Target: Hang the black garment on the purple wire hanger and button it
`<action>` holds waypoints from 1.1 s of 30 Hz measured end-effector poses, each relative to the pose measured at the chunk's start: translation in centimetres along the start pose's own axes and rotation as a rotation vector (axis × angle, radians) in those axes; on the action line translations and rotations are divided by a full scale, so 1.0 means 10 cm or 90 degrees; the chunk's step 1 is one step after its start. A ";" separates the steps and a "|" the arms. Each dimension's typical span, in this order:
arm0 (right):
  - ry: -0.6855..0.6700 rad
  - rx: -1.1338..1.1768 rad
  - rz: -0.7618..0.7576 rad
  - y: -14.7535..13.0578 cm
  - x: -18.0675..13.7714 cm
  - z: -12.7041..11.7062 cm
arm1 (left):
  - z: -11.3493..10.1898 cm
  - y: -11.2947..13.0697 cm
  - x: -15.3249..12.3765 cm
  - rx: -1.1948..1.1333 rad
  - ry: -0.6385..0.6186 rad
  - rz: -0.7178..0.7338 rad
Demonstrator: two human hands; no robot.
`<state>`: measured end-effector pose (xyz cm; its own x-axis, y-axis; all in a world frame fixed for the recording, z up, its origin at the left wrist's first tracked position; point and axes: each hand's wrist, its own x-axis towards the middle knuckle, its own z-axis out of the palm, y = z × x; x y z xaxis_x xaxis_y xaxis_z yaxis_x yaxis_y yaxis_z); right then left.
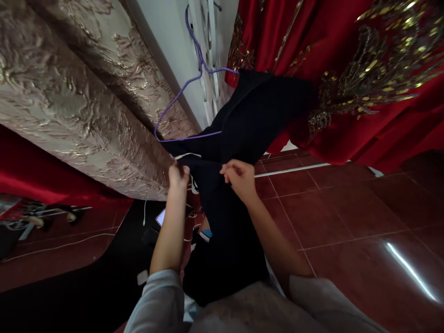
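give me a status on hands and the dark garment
Left hand and right hand both gripping dark garment. Garment half on purple hanger. Red dress and curtain crowd either side.

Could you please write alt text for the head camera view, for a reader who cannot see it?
Both hands, left and right, grip a dark garment hanging on a purple hanger. A beige embossed curtain hangs to the left, a red gold-embroidered dress to the right, above a red tile floor.
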<state>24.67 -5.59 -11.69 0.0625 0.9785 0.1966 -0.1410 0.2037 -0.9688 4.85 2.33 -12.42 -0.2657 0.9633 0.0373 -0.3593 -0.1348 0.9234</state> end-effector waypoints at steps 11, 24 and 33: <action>0.037 -0.222 -0.125 0.00 -0.15 -0.21 | 0.49 0.23 -0.63 0.185 -0.250 0.192; -0.121 -0.058 -0.115 -0.76 0.99 -0.19 | -0.02 0.26 -0.34 0.544 -0.568 0.196; -0.051 -0.272 -0.233 -0.19 1.39 -0.38 | -0.42 0.43 -0.19 0.770 -0.428 0.317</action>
<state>29.58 7.48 -7.67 -0.0454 0.8498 0.5252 0.2896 0.5143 -0.8072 0.08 -1.00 -10.15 0.4432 0.8469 0.2938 0.6837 -0.5313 0.5002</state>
